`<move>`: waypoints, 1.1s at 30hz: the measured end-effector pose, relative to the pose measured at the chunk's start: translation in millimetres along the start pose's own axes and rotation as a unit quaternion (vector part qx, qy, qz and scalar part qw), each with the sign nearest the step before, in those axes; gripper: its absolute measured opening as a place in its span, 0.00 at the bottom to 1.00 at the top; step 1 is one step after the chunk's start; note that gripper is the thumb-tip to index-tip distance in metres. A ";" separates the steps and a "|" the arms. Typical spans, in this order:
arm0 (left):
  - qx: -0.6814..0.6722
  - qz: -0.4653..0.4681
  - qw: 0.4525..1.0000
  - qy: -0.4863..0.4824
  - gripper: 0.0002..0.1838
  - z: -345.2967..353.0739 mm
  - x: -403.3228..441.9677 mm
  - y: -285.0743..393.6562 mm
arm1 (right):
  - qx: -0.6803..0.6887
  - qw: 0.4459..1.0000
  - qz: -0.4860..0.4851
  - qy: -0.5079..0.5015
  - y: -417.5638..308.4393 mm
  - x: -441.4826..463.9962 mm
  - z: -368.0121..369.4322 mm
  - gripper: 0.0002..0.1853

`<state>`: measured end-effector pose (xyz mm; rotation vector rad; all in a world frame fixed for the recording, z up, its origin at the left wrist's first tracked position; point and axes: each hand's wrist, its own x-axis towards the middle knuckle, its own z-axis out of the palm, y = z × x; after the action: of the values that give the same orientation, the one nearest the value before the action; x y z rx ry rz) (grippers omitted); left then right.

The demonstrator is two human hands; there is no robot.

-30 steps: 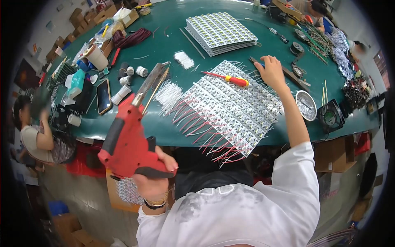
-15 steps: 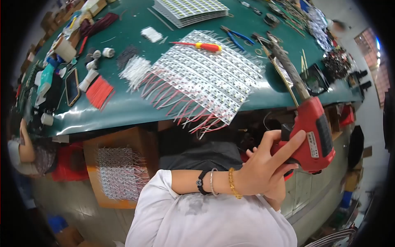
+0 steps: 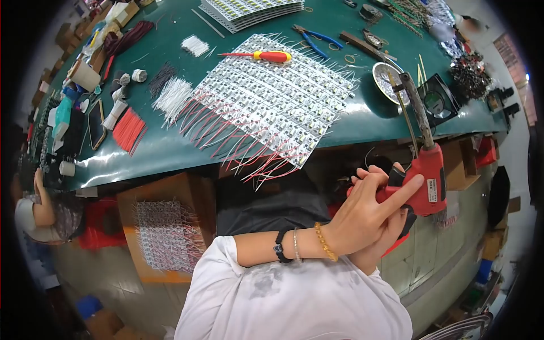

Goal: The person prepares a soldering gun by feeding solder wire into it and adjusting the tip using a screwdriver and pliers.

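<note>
A red and black soldering gun (image 3: 426, 184) with a long barrel and a thin brass-coloured tube points away from me at the right. My right hand (image 3: 371, 255), partly hidden under the left, is wrapped round its handle. My left hand (image 3: 360, 212), with bracelets at the wrist, crosses over it; one finger lies along the gun's side and the others close about the grip. The gun's tip is over or beside a round white dish (image 3: 381, 85). A sheet of small circuit boards (image 3: 272, 105) with red and white wires lies left of the barrel, a red-yellow screwdriver (image 3: 273, 56) on it.
On the green table (image 3: 153, 161) are blue-handled pliers (image 3: 317, 41), stacked board sheets (image 3: 249, 12), white wires (image 3: 171, 99), red wires (image 3: 129, 129), a phone (image 3: 97, 124) and a black fan (image 3: 439, 101). A cardboard box (image 3: 198, 207) bears another wired sheet. Another person's arm (image 3: 41, 204) is at far left.
The soldering gun has swung a little farther from me and more upright, both hands moving with it. The white dish and fan now show more fully. The table contents have shifted slightly left in view.
</note>
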<state>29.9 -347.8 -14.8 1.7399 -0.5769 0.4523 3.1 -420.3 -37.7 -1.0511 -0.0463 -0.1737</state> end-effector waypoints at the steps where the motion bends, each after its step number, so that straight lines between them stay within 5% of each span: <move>1: 0.019 -0.014 1.000 -0.007 0.31 3.7 2.0 -2.0 | 0.022 0.998 -0.014 0.061 -1.6 12.6 17.5 0.20; 3: 0.005 0.006 0.999 -0.054 0.30 -5.3 5.5 -15.9 | 0.086 0.988 -0.005 0.127 -5.4 33.9 15.8 0.22; 6: -0.002 -0.022 0.976 -0.217 0.25 -49.2 -9.6 -46.9 | 0.171 0.983 0.022 0.056 -1.2 59.2 -28.8 0.22; 8: 0.016 -0.209 0.941 -0.265 0.15 -85.6 -53.8 -86.1 | 0.155 0.978 0.014 0.143 -2.2 73.1 -35.9 0.21; 9: 0.074 -0.267 0.947 -0.163 0.12 -99.8 -85.3 -109.4 | 0.161 0.982 0.008 0.098 0.8 78.1 -52.6 0.21; 10: 0.205 -0.473 0.849 -0.115 0.11 -124.1 -120.0 -126.9 | 0.165 0.985 0.002 0.054 2.8 82.1 -61.1 0.20; 11: 0.316 -0.406 0.855 0.059 0.12 -147.9 -196.0 -175.3 | 0.150 0.984 0.007 0.092 0.4 87.7 -57.3 0.19; 12: 0.375 -0.457 0.799 0.114 0.12 -169.4 -232.5 -198.4 | 0.143 0.984 -0.002 0.103 1.0 91.1 -58.4 0.19; 14: 0.413 -0.575 0.698 0.113 0.12 -204.0 -264.6 -223.3 | 0.146 0.986 -0.017 0.079 4.8 103.4 -61.8 0.19; 16: 0.406 -0.628 0.661 0.060 0.13 -221.9 -278.5 -246.5 | 0.162 0.983 -0.025 0.078 9.6 118.4 -56.7 0.18; 26: 0.387 -0.665 0.639 -0.014 0.14 -251.5 -251.0 -260.0 | 0.159 0.981 0.032 0.105 -2.8 154.3 2.5 0.19; 33: 0.395 -0.641 0.656 0.055 0.15 -226.0 -287.0 -247.8 | 0.140 0.990 -0.018 -0.018 18.7 149.6 -27.2 0.18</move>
<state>-52.2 -40.6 -320.9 2.3945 1.1712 -0.3023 152.4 -452.9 -49.2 -0.7744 -0.1191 -0.1763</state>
